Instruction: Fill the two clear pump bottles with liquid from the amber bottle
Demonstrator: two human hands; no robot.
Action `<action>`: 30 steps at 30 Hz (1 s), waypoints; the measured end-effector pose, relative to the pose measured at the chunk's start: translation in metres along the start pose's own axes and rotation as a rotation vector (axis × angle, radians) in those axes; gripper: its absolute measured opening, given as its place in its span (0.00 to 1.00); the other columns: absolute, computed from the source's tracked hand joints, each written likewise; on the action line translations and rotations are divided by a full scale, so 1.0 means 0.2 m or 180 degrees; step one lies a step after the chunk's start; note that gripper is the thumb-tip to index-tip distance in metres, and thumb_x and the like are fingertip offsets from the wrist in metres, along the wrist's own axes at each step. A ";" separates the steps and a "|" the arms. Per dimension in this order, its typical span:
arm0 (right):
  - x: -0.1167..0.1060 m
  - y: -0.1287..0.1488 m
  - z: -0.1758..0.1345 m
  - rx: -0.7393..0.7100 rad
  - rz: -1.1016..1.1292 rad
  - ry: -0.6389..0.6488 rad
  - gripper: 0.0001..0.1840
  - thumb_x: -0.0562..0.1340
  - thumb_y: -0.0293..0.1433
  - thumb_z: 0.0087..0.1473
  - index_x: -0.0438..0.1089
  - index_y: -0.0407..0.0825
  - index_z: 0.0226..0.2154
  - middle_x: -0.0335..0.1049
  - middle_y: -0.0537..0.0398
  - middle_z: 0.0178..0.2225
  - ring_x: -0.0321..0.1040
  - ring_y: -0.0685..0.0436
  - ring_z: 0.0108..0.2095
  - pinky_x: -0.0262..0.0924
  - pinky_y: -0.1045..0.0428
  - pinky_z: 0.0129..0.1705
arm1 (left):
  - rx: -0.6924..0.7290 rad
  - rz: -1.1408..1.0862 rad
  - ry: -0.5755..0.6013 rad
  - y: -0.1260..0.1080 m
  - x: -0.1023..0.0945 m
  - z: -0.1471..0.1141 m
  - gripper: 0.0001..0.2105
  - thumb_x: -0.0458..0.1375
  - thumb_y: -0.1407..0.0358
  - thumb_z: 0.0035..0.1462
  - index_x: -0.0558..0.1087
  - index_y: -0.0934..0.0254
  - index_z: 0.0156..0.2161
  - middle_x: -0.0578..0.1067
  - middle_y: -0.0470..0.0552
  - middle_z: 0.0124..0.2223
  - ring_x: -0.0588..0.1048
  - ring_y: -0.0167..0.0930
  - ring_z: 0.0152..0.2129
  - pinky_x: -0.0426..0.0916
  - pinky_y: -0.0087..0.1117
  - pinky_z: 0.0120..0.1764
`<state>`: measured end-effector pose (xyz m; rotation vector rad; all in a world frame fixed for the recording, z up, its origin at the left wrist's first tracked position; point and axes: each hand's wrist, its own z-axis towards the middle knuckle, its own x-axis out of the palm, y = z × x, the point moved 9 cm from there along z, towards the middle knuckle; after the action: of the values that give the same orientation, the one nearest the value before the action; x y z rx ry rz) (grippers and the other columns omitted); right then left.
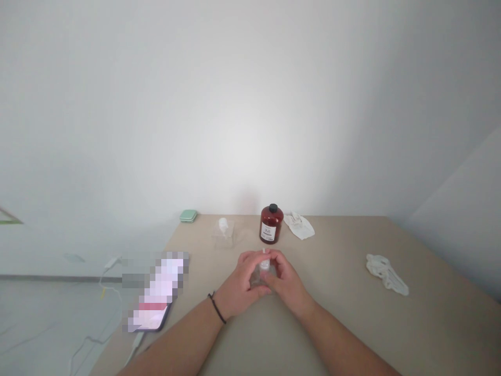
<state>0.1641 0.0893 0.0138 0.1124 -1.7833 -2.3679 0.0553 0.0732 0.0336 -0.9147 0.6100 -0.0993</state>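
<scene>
Near the middle of the table, a small clear bottle with a white pump-like top [265,265] stands between my hands. My left hand [246,277] wraps round its left side, fingers over the back and thumb along the front. On the other side my right hand [284,277] closes on the bottle's neck and top, thumb in front of it. The fingers hide much of the clear body. Just behind my hands is a dark red-brown bottle [271,224] with a black cap and a white label.
A crumpled white tissue [299,226] lies beside the brown bottle. To the left are a clear box [224,241] with white tissue and a green case [188,215]. A phone [158,295] with a cable lies front left. Crumpled white, glove-like material [387,274] rests at the right.
</scene>
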 end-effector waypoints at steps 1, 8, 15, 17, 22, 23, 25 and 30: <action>0.00 0.00 0.00 -0.0003 -0.0003 0.0003 0.22 0.70 0.47 0.48 0.68 0.53 0.41 0.69 0.51 0.46 0.66 0.38 0.50 0.58 0.41 0.57 | -0.0067 -0.0051 0.0009 0.01 0.00 0.00 0.31 0.63 0.58 0.58 0.59 0.57 0.63 0.64 0.58 0.60 0.62 0.42 0.58 0.58 0.49 0.61; 0.01 0.02 -0.02 0.0027 -0.0047 0.0141 0.20 0.65 0.48 0.54 0.70 0.53 0.42 0.67 0.50 0.49 0.64 0.38 0.51 0.58 0.41 0.56 | -0.0209 -0.0156 0.0028 0.02 0.00 -0.01 0.30 0.63 0.62 0.57 0.59 0.56 0.63 0.62 0.58 0.59 0.62 0.42 0.59 0.57 0.51 0.62; 0.00 0.00 0.00 0.0026 0.0027 -0.0006 0.22 0.69 0.48 0.49 0.68 0.53 0.40 0.68 0.51 0.45 0.65 0.38 0.49 0.59 0.41 0.55 | -0.0118 -0.0136 0.0047 0.01 0.00 0.00 0.32 0.63 0.62 0.57 0.58 0.56 0.64 0.63 0.58 0.61 0.61 0.42 0.60 0.56 0.51 0.63; 0.00 0.01 0.00 0.0020 0.0035 -0.0024 0.21 0.69 0.48 0.49 0.69 0.53 0.38 0.68 0.51 0.45 0.65 0.38 0.48 0.59 0.41 0.54 | -0.0102 -0.0115 0.0039 0.01 0.00 0.00 0.31 0.63 0.62 0.57 0.59 0.57 0.63 0.63 0.58 0.61 0.61 0.42 0.60 0.55 0.51 0.63; 0.00 0.03 -0.01 0.0014 -0.0025 0.0085 0.19 0.64 0.49 0.54 0.71 0.51 0.38 0.68 0.49 0.47 0.65 0.38 0.49 0.59 0.43 0.53 | -0.0131 -0.0071 0.0006 0.01 0.00 -0.01 0.31 0.63 0.63 0.57 0.58 0.57 0.63 0.62 0.59 0.61 0.61 0.41 0.60 0.56 0.51 0.63; 0.00 0.04 -0.01 -0.0002 -0.0060 0.0090 0.19 0.64 0.49 0.55 0.71 0.51 0.38 0.68 0.49 0.47 0.65 0.38 0.49 0.60 0.43 0.53 | -0.0149 -0.0062 0.0010 0.02 0.00 -0.01 0.31 0.63 0.63 0.57 0.58 0.57 0.63 0.62 0.59 0.61 0.61 0.42 0.60 0.56 0.51 0.63; 0.00 0.04 -0.01 -0.0013 -0.0110 0.0091 0.20 0.64 0.50 0.55 0.71 0.51 0.39 0.69 0.49 0.46 0.65 0.39 0.48 0.60 0.44 0.52 | -0.0166 -0.0050 0.0013 0.02 0.00 -0.01 0.31 0.63 0.62 0.57 0.58 0.57 0.63 0.62 0.59 0.61 0.62 0.42 0.60 0.56 0.51 0.63; 0.00 0.04 -0.01 -0.0028 -0.0142 0.0146 0.19 0.62 0.49 0.56 0.72 0.52 0.41 0.69 0.50 0.46 0.66 0.39 0.48 0.60 0.44 0.52 | -0.0203 -0.0047 -0.0008 0.03 -0.01 -0.01 0.31 0.63 0.63 0.57 0.59 0.56 0.63 0.62 0.59 0.61 0.62 0.42 0.60 0.56 0.51 0.63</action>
<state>0.1653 0.0849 0.0208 0.2059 -1.7675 -2.3832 0.0522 0.0751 0.0292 -0.9811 0.6069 -0.0922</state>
